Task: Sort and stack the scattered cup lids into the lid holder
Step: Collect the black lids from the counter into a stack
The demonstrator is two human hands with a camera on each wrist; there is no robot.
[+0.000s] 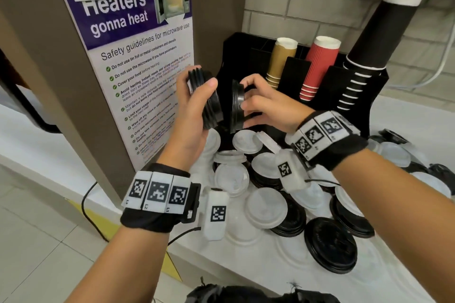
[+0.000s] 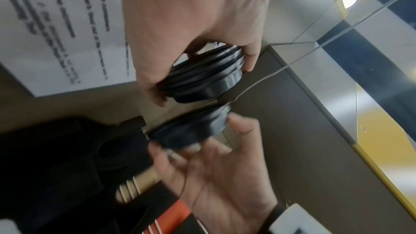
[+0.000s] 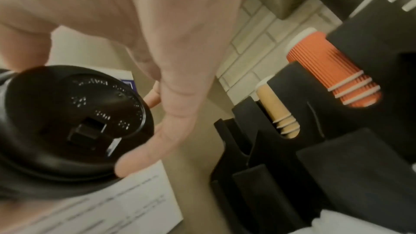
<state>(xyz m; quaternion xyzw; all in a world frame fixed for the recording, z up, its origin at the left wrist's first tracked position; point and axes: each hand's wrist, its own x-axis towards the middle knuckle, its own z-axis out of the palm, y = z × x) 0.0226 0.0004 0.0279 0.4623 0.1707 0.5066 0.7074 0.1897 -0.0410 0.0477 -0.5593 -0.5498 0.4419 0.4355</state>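
My left hand [image 1: 189,115] grips a stack of several black cup lids [image 1: 209,98] on edge, thumb across the front; the left wrist view shows the same stack of lids [image 2: 202,76] under my left hand [image 2: 191,24]. Just to the right, my right hand [image 1: 266,106] pinches a thinner black lid bundle [image 1: 237,108] by its rim, a small gap apart from the stack. The right wrist view shows the top face of that lid bundle [image 3: 74,125] against my right hand [image 3: 180,60]. Both are held in front of the black lid holder [image 1: 246,56].
White lids [image 1: 266,206] and black lids [image 1: 330,243] lie scattered on the white counter [image 1: 406,115] below my hands. Brown cups [image 1: 280,61], red cups [image 1: 320,66] and a tall stack of black cups [image 1: 379,32] stand in the holder. A microwave poster [image 1: 138,56] hangs on the brown panel at left.
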